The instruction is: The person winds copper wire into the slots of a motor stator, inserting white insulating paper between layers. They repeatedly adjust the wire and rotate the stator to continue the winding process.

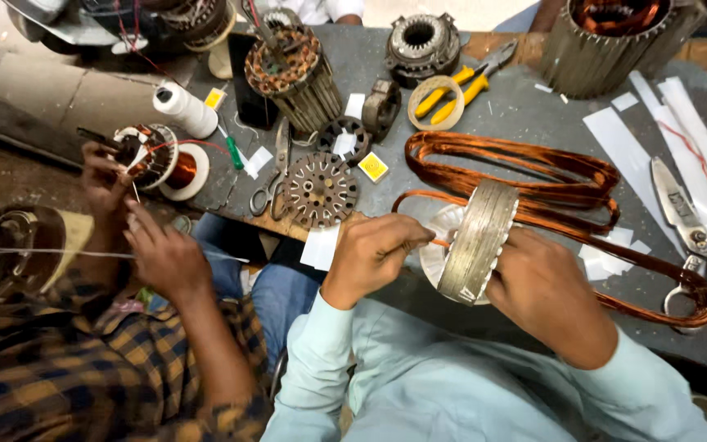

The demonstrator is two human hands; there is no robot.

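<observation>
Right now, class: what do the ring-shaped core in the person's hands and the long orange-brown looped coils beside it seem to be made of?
The ring-shaped grey core, held between left hand and right hand, looks like stacked dull metal sheets: fine parallel lines run across its rim. The long orange-brown looped coils look like glossy copper wire, probably coated: many thin, shiny strands.

Yellow-handled pliers [460, 88] are lying on the grey workbench [517, 115], serving here as the landmark. Just left of them a tape ring [435, 102] is resting, and beyond it a round motor housing [421, 41]. Further left a finned stator [294, 75] is standing, with a white thread spool [183, 109] past it. Below-left of the pliers a perforated metal disc [319, 190] and small scissors [273, 170] are lying. Far right, large shears [685, 225] are resting.
</observation>
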